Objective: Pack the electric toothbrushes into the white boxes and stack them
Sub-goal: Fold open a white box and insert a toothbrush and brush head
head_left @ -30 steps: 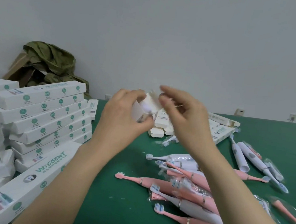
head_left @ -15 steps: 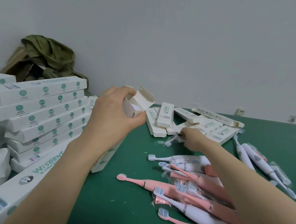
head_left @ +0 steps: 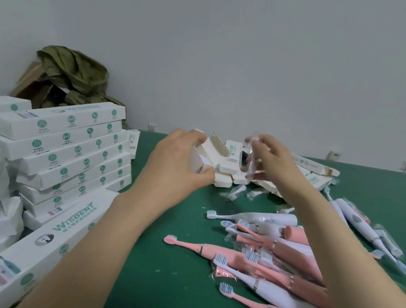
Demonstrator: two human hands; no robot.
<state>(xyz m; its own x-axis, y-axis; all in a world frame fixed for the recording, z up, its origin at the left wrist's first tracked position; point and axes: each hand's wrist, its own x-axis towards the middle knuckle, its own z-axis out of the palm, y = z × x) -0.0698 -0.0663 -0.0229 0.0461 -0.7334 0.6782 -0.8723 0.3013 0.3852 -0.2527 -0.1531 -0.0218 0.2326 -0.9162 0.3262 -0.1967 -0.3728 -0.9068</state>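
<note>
1. The open box [head_left: 200,157] is held up above the far part of the desk [head_left: 170,288], its end flap raised and its mouth turned toward the right hand. Its lower length is hidden behind the left hand and forearm.
2. Left hand [head_left: 175,166]: grip clamped on the open box, thumb under the open end, fingers curled over the top.
3. Right hand [head_left: 273,163]: just beside the box mouth, apart from it. Grip closed on a small clear packet [head_left: 253,156], pinched in curled fingers. The packet is blurred and its contents cannot be read.
4. The toothbrush pile [head_left: 281,252] lies on the desk under the right forearm: pink and white handles crossed over one another, bristle heads mostly pointing left, some in clear wrap.
5. More white toothbrushes [head_left: 355,217] lie apart near the right edge, heads pointing toward the viewer.
6. Loose wrapped brush heads [head_left: 237,191] lie on the desk below the two hands.
7. A heap of small white boxes [head_left: 231,157] sits behind the hands, lying at mixed angles.
8. Stacked boxes [head_left: 72,145] stand at the left in several layers, with green round marks along their sides.
9. A long box [head_left: 57,239] printed WISDENT leans against the stack's near side.
10. An olive cloth [head_left: 75,72] is bunched over brown cardboard [head_left: 29,78] in the far-left corner. Wall sockets [head_left: 334,155] sit at the desk's back edge.
</note>
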